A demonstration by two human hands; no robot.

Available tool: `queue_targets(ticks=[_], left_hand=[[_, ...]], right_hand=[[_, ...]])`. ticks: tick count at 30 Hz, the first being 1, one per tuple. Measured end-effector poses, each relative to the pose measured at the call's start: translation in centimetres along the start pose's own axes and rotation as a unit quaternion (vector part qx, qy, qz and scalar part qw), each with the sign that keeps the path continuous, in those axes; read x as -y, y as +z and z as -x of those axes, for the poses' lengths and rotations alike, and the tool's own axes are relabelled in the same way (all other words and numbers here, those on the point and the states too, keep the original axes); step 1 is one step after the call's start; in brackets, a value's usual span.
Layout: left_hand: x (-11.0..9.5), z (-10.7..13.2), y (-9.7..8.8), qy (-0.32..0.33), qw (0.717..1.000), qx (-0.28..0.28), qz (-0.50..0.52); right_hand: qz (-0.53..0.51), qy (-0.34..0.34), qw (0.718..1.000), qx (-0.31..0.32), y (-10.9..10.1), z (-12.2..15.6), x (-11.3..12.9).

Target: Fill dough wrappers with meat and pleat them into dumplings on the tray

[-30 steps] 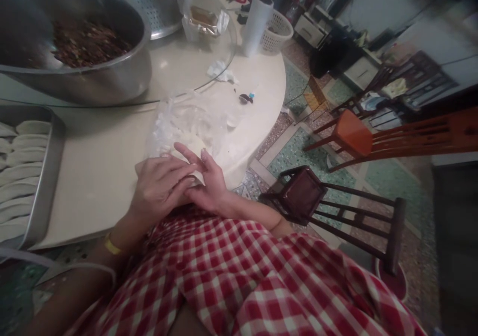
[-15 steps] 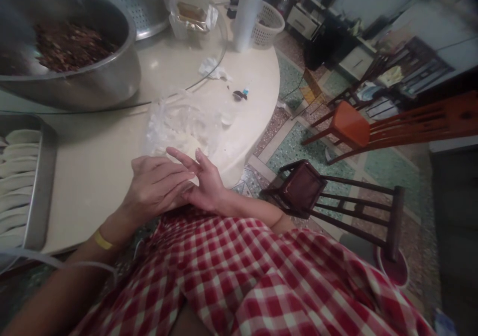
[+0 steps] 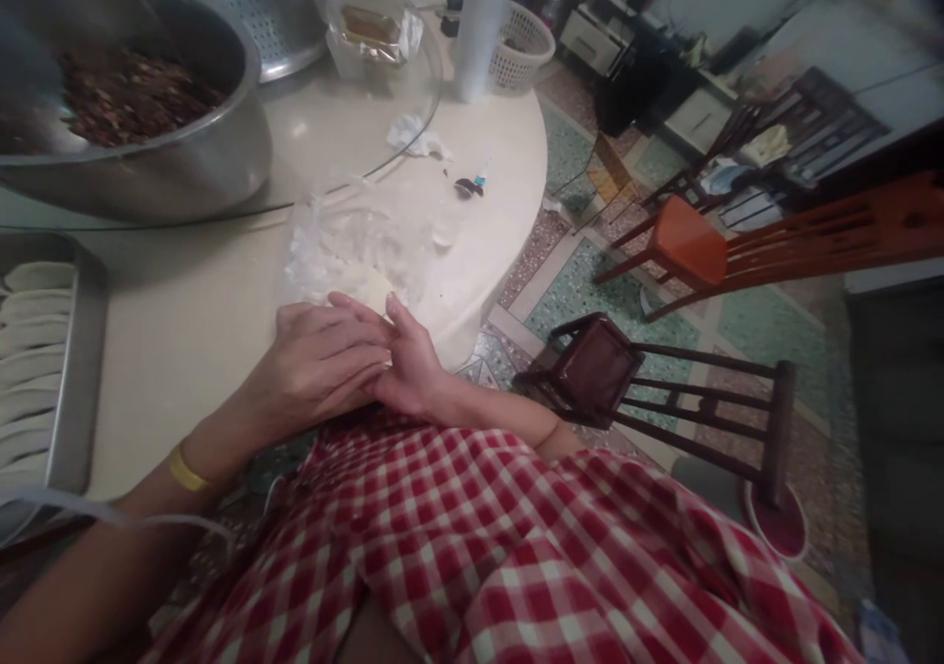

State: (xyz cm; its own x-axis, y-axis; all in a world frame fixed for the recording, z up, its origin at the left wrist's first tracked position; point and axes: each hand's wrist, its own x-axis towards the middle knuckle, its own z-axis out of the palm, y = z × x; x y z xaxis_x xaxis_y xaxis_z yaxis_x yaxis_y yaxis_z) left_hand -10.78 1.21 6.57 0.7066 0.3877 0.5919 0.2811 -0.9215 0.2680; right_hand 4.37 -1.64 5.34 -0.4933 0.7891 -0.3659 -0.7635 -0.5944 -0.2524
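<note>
My left hand, with a yellow band at its wrist, lies with bent fingers over the palm of my right hand. The right hand is cupped, its thumb and a fingertip sticking up. A tiny pale edge shows between the hands; the rest of what they hold is hidden. Just beyond them a crumpled clear plastic bag lies on the table with pale, dough-like rounds on it. At the left, a metal tray holds rows of folded dumplings.
A large metal pot of dark chopped filling stands back left, near a perforated metal container. Farther back are a plastic roll and a white basket. Chairs stand right of the table.
My left hand has shifted slightly right and its fingers lie closer over the right palm. The right hand stays nearly still. The whole view has moved very slightly.
</note>
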Motion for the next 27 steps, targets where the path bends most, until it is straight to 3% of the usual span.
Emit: queue_targets(ticks=[8,15,20,27], left_hand=[[0.2,-0.1,0.3,-0.086,0.993,0.062,0.054],[0.4,-0.5,0.9,-0.037,0.995,0.087,0.025],[-0.2,0.1,0.1,-0.104,0.993,0.033,-0.033],[-1.6,1.1,0.5,-0.064,0.984,-0.023,-0.168]], right_hand=[[-0.009,-0.007,1.0,0.019,-0.8,-0.3,0.0],[0.014,-0.054,0.998,0.01,-0.5,0.1,-0.1],[0.022,-0.069,0.997,0.023,-0.1,0.4,0.1],[0.0,-0.094,0.995,0.042,-0.2,-0.3,-0.5]])
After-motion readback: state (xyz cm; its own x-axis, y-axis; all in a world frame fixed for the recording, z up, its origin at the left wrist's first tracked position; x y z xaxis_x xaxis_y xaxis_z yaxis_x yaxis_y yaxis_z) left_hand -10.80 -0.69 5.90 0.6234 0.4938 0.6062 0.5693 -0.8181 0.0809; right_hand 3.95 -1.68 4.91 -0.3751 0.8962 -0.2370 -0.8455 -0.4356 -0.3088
